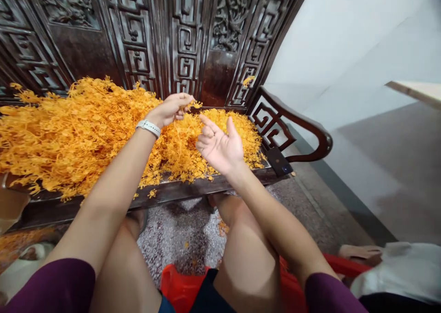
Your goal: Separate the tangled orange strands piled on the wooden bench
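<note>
My left hand (174, 107), with a white watch band at its wrist, is closed in a pinch over the orange heap. A small orange plastic flower piece (196, 104) sticks out from its fingertips. To the right, my right hand (222, 145) is palm up, the thumb and index finger apart and the other fingers loosely curled, with nothing in it. A large heap of branching orange pieces (86, 134) lies left of and under my left hand. Smaller orange pieces (248, 143) are piled on the right. One orange piece (248, 81) shows in front of the carved backrest, apart from both hands.
The heaps lie on a dark carved wooden bench (193, 189) with a curved armrest (310, 129). A dark phone (278, 160) rests at its right end. A red plastic stool (182, 287) is under me. Pale cloth (399, 269) lies at lower right, and a cardboard-coloured box (12, 207) at left.
</note>
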Available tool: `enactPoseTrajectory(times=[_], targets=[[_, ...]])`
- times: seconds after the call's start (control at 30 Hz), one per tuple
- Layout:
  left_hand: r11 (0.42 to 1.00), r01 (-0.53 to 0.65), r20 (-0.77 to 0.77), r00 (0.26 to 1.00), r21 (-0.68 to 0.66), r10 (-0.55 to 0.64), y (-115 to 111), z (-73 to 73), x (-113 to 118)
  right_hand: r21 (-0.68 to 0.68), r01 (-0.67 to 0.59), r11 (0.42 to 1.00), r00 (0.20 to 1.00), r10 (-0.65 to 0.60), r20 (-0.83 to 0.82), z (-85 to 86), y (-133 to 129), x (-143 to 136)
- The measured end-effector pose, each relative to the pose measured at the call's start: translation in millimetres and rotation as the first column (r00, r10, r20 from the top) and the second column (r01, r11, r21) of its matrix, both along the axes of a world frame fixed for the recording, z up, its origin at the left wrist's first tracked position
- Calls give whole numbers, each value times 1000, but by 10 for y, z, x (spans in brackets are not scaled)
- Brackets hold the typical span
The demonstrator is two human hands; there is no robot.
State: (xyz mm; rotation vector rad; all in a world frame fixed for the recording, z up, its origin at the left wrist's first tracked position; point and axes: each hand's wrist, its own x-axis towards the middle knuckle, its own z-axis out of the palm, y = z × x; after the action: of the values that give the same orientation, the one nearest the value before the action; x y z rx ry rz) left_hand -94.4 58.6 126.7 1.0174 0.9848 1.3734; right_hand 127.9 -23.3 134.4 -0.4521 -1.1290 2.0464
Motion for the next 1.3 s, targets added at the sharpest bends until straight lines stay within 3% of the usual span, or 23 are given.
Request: enactPoseTrajectory(times=[0.1,0.23,0.3,0.47,0.57,0.77,0.83,0.9,0.97,1.03,1.07,1.1,1.13,1.17,1.2,1.23,1.27,1.3], targets=[[993,119,-34,992,10,-118,-39,-4,71,-66,137,988,985,-129,112,-76,90,28],[957,287,-79,954,-33,-289,-133,47,114,135,359,924,893,-382,238,-199,147,52],[940,332,-114,934,-77,-339,-187,88,138,207,411,888,842,-457,288,-231,184,73],[895,438,-196,874,-78,-445,-261,136,214,344,225,912,857,-353,375,-278,239,115],[875,461,-173,859,-149,-482,-268,132,235,375,199,905,874,-337,349,-297,239,112],[929,309,-181,921,-201,-346,-281,145,256,338,166,926,892,-287,349,-322,271,103],[943,258,-184,937,-209,-297,-269,147,277,395,90,915,901,-243,359,-330,297,110],[943,249,-180,940,-220,-290,-238,140,290,499,5,867,904,-217,369,-311,295,126],[949,253,-193,938,-189,-288,-186,112,273,565,-119,817,925,-116,363,-253,224,138],[971,225,-239,941,-82,-239,-121,44,205,542,-404,737,898,207,388,-165,62,124],[979,202,-264,943,-20,-200,-88,-8,152,502,-600,623,798,425,427,-119,-46,103],[984,177,-283,945,33,-161,-58,-70,91,448,-770,454,635,614,468,-76,-157,74],[985,160,-292,947,58,-136,-32,-138,26,389,-883,263,446,732,515,-40,-260,43],[987,152,-293,948,58,-129,-9,-208,-37,338,-934,113,293,783,548,-11,-339,13],[989,139,-295,948,56,-117,11,-274,-94,304,-952,33,204,809,551,9,-385,-9],[990,125,-301,948,60,-101,27,-332,-139,289,-956,38,193,825,532,22,-391,-18],[991,112,-305,948,70,-86,40,-379,-172,299,-945,136,271,838,474,30,-358,-13],[992,99,-309,949,83,-69,49,-411,-190,312,-897,313,419,826,377,33,-293,5]])
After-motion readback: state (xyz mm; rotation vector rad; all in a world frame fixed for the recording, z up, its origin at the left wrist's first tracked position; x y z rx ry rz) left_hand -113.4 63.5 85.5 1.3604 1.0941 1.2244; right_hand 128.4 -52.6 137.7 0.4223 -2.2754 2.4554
